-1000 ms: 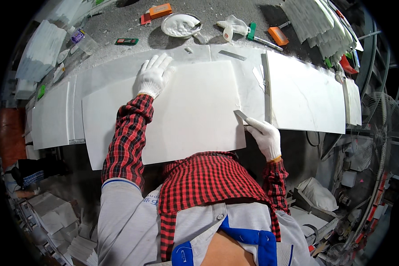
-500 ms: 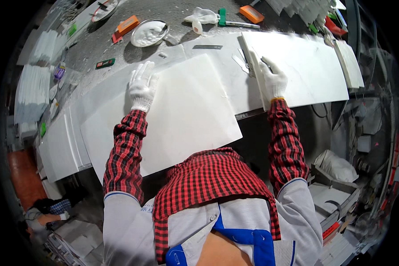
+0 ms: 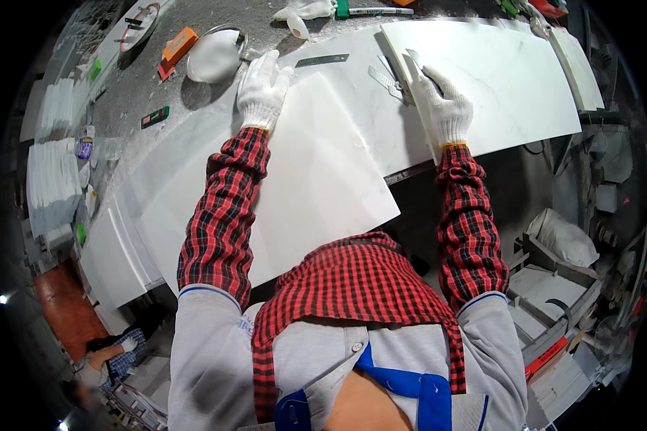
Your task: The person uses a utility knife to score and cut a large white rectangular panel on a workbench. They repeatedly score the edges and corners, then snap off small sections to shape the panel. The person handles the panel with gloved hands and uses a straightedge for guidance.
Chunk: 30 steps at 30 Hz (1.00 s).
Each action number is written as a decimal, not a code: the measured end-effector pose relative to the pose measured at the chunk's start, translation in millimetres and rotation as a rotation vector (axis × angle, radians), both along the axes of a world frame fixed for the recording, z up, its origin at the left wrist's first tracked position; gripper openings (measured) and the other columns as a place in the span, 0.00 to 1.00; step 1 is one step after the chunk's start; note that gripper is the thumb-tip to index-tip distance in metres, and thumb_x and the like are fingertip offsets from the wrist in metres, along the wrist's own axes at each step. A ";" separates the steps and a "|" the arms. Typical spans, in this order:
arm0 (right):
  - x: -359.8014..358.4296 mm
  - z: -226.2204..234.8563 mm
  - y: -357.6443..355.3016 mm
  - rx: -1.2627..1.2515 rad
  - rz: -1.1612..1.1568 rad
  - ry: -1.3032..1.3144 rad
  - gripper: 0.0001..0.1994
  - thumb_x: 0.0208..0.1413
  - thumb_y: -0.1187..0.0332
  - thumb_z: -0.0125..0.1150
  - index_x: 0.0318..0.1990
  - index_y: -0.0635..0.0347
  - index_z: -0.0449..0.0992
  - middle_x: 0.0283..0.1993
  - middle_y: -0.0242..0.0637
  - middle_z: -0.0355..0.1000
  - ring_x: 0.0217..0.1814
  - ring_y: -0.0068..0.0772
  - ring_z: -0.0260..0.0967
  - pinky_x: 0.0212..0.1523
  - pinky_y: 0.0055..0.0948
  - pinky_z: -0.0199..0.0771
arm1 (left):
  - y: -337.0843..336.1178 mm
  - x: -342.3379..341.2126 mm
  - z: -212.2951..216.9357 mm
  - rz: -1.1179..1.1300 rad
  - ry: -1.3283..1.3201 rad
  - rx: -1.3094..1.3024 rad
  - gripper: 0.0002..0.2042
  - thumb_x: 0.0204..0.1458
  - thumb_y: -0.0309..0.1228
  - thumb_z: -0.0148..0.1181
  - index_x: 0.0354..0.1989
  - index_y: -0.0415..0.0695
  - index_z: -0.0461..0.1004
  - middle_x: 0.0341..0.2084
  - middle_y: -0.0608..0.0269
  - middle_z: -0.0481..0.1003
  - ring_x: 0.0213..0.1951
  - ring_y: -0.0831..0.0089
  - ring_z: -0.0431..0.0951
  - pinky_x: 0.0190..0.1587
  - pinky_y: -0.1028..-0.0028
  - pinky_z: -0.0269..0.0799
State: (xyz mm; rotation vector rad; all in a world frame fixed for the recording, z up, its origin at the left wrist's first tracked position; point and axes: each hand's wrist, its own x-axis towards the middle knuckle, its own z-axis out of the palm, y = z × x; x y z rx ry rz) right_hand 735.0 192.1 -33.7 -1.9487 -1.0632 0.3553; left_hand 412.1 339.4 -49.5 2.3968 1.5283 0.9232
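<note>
Hands (image 3: pixel 264 90) (image 3: pixel 447 111) at two white panels (image 3: pixel 309 179) (image 3: pixel 507 86)

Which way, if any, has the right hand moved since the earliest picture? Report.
Yes: the right hand went forward and rightward, over the right-hand slab.

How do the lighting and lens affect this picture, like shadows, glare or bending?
Head view: the bright white sheet shows little surface detail; head view: a dark shadow lies just below the bowl; head view: small bright light spots glare at the left rim; head view: the far edge of the right-hand panel curves, and the corners are black.
</note>
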 end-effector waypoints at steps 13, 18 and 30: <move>-6.5 22.8 -6.2 -0.082 -0.029 0.018 0.20 0.59 0.46 0.62 0.53 0.40 0.85 0.43 0.36 0.84 0.44 0.33 0.83 0.50 0.27 0.79 | 65.0 54.5 3.1 0.104 -0.071 -0.265 0.43 0.50 0.46 0.70 0.73 0.40 0.60 0.66 0.43 0.68 0.64 0.52 0.72 0.66 0.63 0.67; 0.2 10.7 -7.3 -0.067 -0.029 -0.023 0.19 0.59 0.45 0.61 0.52 0.37 0.86 0.40 0.38 0.84 0.40 0.35 0.83 0.46 0.29 0.80 | 88.7 65.4 0.4 0.048 -0.129 -0.302 0.40 0.44 0.42 0.69 0.68 0.43 0.66 0.58 0.44 0.73 0.59 0.52 0.75 0.60 0.60 0.71; 5.8 -8.1 -1.9 -0.012 0.002 -0.169 0.19 0.61 0.42 0.59 0.54 0.32 0.84 0.39 0.36 0.84 0.38 0.38 0.82 0.43 0.32 0.81 | 61.7 26.1 9.6 -0.106 -0.344 -0.448 0.23 0.56 0.33 0.71 0.56 0.35 0.74 0.52 0.53 0.78 0.50 0.68 0.80 0.54 0.69 0.75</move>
